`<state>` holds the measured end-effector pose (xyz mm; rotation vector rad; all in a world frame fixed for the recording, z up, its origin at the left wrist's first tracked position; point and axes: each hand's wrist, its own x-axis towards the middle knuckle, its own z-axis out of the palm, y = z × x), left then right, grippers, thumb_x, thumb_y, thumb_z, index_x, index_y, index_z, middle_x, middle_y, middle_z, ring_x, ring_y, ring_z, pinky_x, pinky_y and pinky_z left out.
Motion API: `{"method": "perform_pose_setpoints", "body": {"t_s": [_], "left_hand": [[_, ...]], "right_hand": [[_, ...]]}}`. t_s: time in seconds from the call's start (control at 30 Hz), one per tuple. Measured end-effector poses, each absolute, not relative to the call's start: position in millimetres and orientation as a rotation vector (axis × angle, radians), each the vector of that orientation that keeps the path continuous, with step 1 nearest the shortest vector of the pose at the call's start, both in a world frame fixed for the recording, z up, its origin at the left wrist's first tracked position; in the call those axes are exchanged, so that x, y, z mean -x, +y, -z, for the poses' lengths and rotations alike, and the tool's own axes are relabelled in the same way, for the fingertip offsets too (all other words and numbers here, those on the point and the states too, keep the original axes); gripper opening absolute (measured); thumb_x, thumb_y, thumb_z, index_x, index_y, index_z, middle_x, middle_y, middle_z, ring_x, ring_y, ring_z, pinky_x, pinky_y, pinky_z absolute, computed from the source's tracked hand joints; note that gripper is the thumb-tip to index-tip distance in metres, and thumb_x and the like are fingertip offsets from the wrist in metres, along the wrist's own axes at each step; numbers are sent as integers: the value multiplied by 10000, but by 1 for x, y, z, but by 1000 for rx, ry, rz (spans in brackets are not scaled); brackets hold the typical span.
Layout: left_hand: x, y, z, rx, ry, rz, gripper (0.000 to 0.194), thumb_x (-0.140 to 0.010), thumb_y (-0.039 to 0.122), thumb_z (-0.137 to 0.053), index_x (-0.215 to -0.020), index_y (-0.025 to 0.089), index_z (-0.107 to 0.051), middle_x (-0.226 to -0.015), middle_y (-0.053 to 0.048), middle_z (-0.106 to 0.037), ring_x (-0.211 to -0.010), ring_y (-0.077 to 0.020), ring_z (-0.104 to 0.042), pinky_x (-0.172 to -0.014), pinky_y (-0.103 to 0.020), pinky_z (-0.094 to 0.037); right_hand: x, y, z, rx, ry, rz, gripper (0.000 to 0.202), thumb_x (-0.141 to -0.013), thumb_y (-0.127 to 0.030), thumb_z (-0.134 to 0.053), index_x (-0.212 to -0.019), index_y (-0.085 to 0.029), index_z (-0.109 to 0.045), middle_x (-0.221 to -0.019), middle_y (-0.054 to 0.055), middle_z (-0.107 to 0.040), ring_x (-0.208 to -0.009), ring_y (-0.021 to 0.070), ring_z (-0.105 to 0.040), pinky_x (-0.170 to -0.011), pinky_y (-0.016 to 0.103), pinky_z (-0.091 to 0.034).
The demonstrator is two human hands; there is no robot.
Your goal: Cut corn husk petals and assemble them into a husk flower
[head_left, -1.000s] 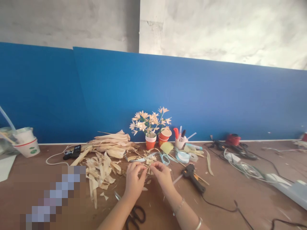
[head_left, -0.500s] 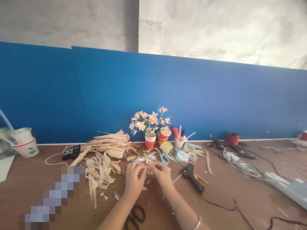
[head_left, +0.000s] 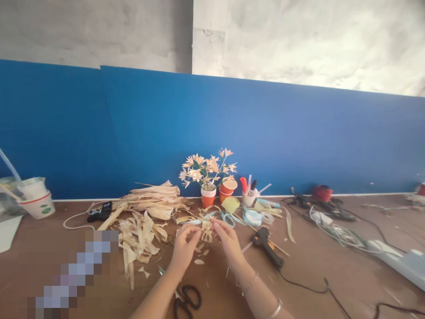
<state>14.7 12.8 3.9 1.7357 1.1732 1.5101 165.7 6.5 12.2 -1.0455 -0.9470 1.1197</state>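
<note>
My left hand [head_left: 186, 246] is over the middle of the table, thumb and fingertips pinched together. Facing it, my right hand [head_left: 226, 239] is pinched too, its fingertips slightly farther forward. Whatever the fingertips hold is too small to make out. Pale cut husk pieces [head_left: 206, 235] show in the gap between the hands. Small petal-shaped scraps [head_left: 199, 262] lie just below them on the table. Black-handled scissors [head_left: 187, 299] rest partly beneath my left forearm, which hides some of the blades.
A dried husk pile [head_left: 142, 232] spreads on the left. Husk flowers [head_left: 207, 168] stand in paper cups [head_left: 208, 198] at the back. To the right lie a glue gun [head_left: 267, 248] with its cord, blue ribbon [head_left: 252, 217], tangled cables [head_left: 338, 230] and a power strip [head_left: 411, 261].
My hands have drawn apart a little, the left one slightly leftward. More of the pale husk pieces and scraps between and below them now shows.
</note>
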Motion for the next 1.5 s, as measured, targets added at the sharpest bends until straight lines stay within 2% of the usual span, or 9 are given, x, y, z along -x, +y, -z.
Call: {"method": "perform_pose_setpoints", "body": {"t_s": [0.07,0.17,0.37,0.5,0.8,1.0,1.27,1.37,1.5], "left_hand": [[-15,10,-7,-1723,1106,-1462,248,-800,395,-565,-660,202,-630,-790,-43,-652,-824,-212,-600,-820,-370,-471],[-16,6,-10,-1689,1043,-1409,245,-791,388,-576,-653,192,-626,-798,-42,-645,-812,-200,-592,-783,-333,-472],[-21,4,-9,-1524,1005,-1273,203,-778,370,-579,-742,174,-617,-665,-12,-630,-631,-158,-579,-627,-279,-469],[-22,4,-6,-1526,1058,-1298,229,-726,317,-620,-910,183,-601,-633,10,-650,-612,-168,-610,-625,-290,-486],[-21,5,-6,-1685,1146,-1416,198,-741,291,-568,-867,176,-670,-762,-46,-702,-717,-197,-646,-720,-334,-524],[-22,3,-9,-1637,1101,-1385,194,-739,297,-565,-813,165,-687,-746,-65,-714,-691,-207,-654,-677,-326,-533],[-22,3,-11,-1581,1090,-1354,199,-715,300,-574,-793,166,-699,-770,-73,-735,-697,-213,-665,-690,-335,-540],[-22,3,-11,-1595,1096,-1349,206,-714,302,-570,-790,166,-705,-772,-76,-738,-704,-216,-667,-700,-340,-540],[-22,4,-10,-1589,1099,-1335,230,-711,306,-574,-830,167,-714,-797,-79,-745,-714,-222,-670,-696,-342,-538]], "right_hand": [[-165,6,-11,1031,-971,-1161,425,-644,-519,-746,-924,-200,-755,-749,39,-671,-646,156,-549,-570,250,-403],[-163,6,-10,1012,-983,-1180,367,-618,-499,-778,-803,-183,-759,-665,19,-644,-605,135,-520,-585,248,-399],[-163,6,-9,1015,-986,-1149,360,-613,-516,-776,-679,-169,-704,-591,-9,-578,-565,114,-460,-571,243,-362],[-162,5,-12,1012,-980,-1136,364,-623,-507,-771,-651,-159,-667,-566,-22,-549,-540,101,-421,-551,235,-326],[-160,5,-11,992,-1000,-1135,390,-615,-516,-763,-614,-155,-616,-540,-32,-514,-534,98,-398,-560,241,-326],[-162,7,-8,1005,-1080,-1044,343,-655,-477,-737,-614,-165,-601,-558,-32,-516,-547,106,-411,-581,251,-347],[-167,6,-10,1025,-1163,-1015,306,-703,-439,-720,-856,-175,-700,-794,31,-665,-713,166,-544,-696,286,-412],[-167,7,-10,1017,-1208,-1000,287,-694,-449,-726,-754,-170,-694,-749,29,-655,-720,175,-546,-709,293,-411],[-167,8,-8,992,-1190,-1055,335,-683,-494,-726,-688,-168,-650,-648,5,-596,-621,142,-495,-613,266,-386]]}}
